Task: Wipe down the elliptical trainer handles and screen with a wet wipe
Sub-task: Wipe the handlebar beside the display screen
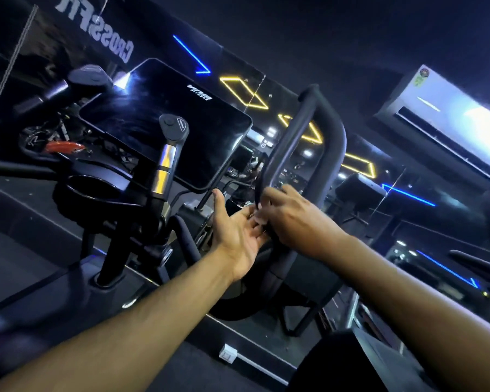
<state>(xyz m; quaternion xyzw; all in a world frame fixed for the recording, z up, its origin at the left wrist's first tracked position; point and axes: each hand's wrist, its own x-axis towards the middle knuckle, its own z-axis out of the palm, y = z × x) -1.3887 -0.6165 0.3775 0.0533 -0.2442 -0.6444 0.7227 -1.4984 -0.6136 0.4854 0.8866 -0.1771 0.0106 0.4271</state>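
Dim gym. Far mirrored wall (309,131) reflects yellow (244,93) and blue neon strips (191,55). Air conditioner (447,108) upper right, brightly lit. Dark floor (26,250); white wall socket (227,353) near.

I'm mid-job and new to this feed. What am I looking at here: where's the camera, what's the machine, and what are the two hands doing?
There is one picture, from a camera worn on the person's head, tilted, looking forward and down along both bare arms. The machine is an elliptical trainer in a dark gym. Its dark screen sits centre-left, with a short chrome-banded grip in front of it. The looped black handle rises on the right. The right hand curls round the lower part of that handle, pressing a small pale wet wipe to it. The left hand is open, palm turned up, fingers beside the wipe. A black cup holder sits left.
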